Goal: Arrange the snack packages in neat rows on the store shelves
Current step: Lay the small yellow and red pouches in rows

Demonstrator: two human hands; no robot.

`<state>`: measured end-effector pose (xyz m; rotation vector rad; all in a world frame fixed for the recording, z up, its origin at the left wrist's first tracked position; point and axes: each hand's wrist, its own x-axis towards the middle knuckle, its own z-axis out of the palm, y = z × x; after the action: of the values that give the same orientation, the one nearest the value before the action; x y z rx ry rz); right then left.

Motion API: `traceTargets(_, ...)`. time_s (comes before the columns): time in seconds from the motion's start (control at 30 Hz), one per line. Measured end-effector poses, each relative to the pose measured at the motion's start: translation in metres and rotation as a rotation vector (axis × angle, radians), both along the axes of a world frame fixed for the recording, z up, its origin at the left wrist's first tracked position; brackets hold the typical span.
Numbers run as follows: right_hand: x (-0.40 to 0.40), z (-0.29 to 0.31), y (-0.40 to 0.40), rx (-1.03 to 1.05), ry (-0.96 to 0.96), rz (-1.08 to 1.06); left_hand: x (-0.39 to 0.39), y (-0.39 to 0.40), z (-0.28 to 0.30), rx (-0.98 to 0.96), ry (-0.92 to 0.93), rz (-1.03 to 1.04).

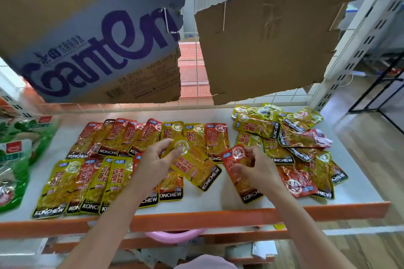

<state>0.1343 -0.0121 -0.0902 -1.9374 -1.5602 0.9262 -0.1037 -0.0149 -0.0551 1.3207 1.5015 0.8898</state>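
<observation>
- The left hand (153,162) pinches the top edge of a yellow packet (196,167) between thumb and fingers (167,144); the packet lies tilted, its black KONCHEW band pointing toward the lower right, over the gap between the two rows.
- The right hand (258,167) grips a red packet (239,172) by its upper part, fingers curled round it; the packet slants with its black band down near the front of the shelf (218,201).
- The two held packets sit just beside each other, near the middle of the white shelf board, apart by a narrow strip of bare board.
- A back row of packets (153,135), mostly red on the left and yellow toward the right, lies overlapping like shingles along the rear half of the shelf.
- A front row of packets (87,183), mostly yellow, overlaps the same way on the left front part; the left forearm crosses its right end.
- A loose heap of packets (295,144), red and yellow mixed and lying at all angles, fills the right side of the shelf, touching the right hand's far side.
- Green bags (15,159) lie at the left end of the shelf.
- The shelf has an orange front rail (240,217).
- Two sheets hang against the wire grid behind: a printed cardboard panel (98,50) on the left, a torn plain cardboard sheet (269,37) on the right.
- A pink rim (175,236) shows below the rail.
</observation>
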Motion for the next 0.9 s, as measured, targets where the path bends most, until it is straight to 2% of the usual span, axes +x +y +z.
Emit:
traceTargets(0.17,0.001,0.012,0.003,-0.075,0.542,-0.106,0.006,0.015,-0.005,0.059,0.237,-0.023)
traceTargets(0.27,-0.014,0.009,0.002,-0.117,0.619,-0.073,0.015,0.018,-0.014,0.037,0.344,-0.064)
traceTargets(0.33,-0.024,0.000,0.000,-0.111,0.503,-0.005,0.019,0.017,-0.021,0.056,0.477,-0.113)
traceTargets(0.4,-0.031,-0.004,-0.002,-0.056,0.285,0.091,0.021,0.013,-0.025,0.106,0.580,-0.147)
traceTargets(0.6,-0.034,-0.006,-0.002,0.086,-0.175,0.184,0.024,0.014,-0.029,0.313,0.763,-0.240)
traceTargets(0.73,-0.021,-0.003,0.000,0.185,-0.296,0.224,0.051,0.017,-0.027,0.446,0.726,-0.234)
traceTargets(0.9,0.023,-0.002,0.003,0.227,-0.429,0.168,0.099,0.023,-0.027,0.463,0.621,-0.303)
